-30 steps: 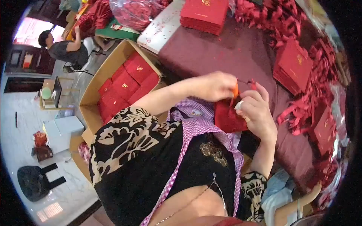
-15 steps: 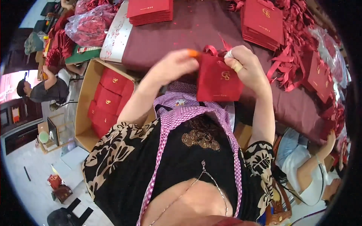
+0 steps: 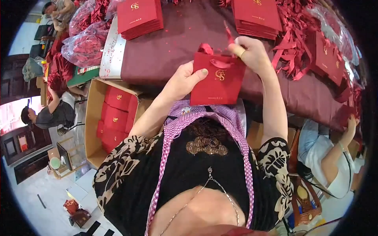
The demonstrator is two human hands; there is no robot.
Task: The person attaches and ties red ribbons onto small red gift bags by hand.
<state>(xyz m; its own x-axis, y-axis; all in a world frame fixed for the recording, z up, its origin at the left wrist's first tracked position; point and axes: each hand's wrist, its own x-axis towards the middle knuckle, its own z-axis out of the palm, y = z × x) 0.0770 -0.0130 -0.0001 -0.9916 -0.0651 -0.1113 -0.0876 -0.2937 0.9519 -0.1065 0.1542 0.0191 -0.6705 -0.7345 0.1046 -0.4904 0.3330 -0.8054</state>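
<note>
A small red paper gift bag [image 3: 214,84] with a gold emblem is held upright in front of my apron. My left hand [image 3: 187,80] grips its left side, thumb on the front face and fingers hidden behind it. At the bag's upper right corner, my right hand [image 3: 251,53] is closed around a red ribbon [image 3: 228,33] whose end sticks up past the knuckles. A short ribbon handle [image 3: 222,64] crosses the bag's front near the top, and a ribbon loop rises at its top left.
Stacks of red bags [image 3: 141,17] stand on the maroon-covered table [image 3: 169,51], another stack [image 3: 256,17] farther right. Loose ribbons [image 3: 295,59] are heaped at the right. Left of me is a cardboard box [image 3: 94,118] of red bags. Other people sit at both sides.
My left hand has moved from beside the bag onto its left side, and an orange item at its fingertips no longer shows. The right hand stays at the bag's top right.
</note>
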